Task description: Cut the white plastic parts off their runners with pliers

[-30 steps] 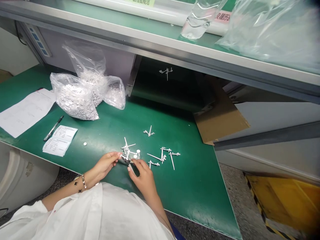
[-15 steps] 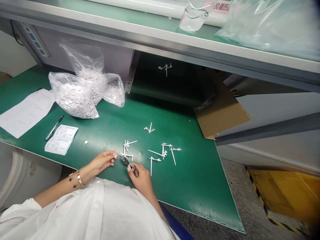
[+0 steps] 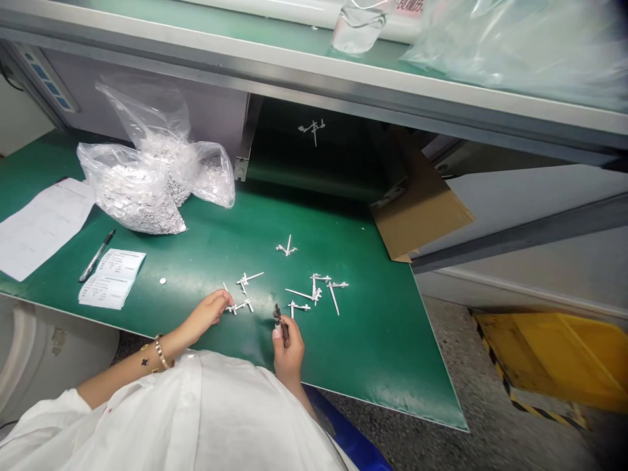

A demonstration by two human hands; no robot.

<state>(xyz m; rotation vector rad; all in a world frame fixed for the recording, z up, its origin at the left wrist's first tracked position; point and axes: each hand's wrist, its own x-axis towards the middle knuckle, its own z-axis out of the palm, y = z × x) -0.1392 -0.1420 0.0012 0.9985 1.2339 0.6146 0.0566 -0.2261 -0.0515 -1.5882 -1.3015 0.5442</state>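
My left hand (image 3: 210, 312) rests on the green mat (image 3: 206, 242), fingers pinched on a small white plastic sprue (image 3: 239, 305) at its tips. My right hand (image 3: 288, 345) is closed round a small dark cutter (image 3: 278, 317) whose tip points away from me, beside another sprue (image 3: 298, 306). Several more white sprues (image 3: 321, 286) lie scattered just beyond both hands, one sprue (image 3: 286, 248) farther back. A tiny white disc (image 3: 162, 281) lies alone to the left.
Two clear bags of small white parts (image 3: 147, 186) stand at the back left. A pen (image 3: 97, 256), a slip of paper (image 3: 112, 278) and a sheet (image 3: 42, 226) lie left. Cardboard (image 3: 417, 209) leans at right. A shelf (image 3: 314, 72) overhangs, bearing a bottle (image 3: 357, 26).
My right hand has drawn back to the right with the cutter, away from the sprue. The left hand keeps the sprue near the same spot. The view has shifted slightly.
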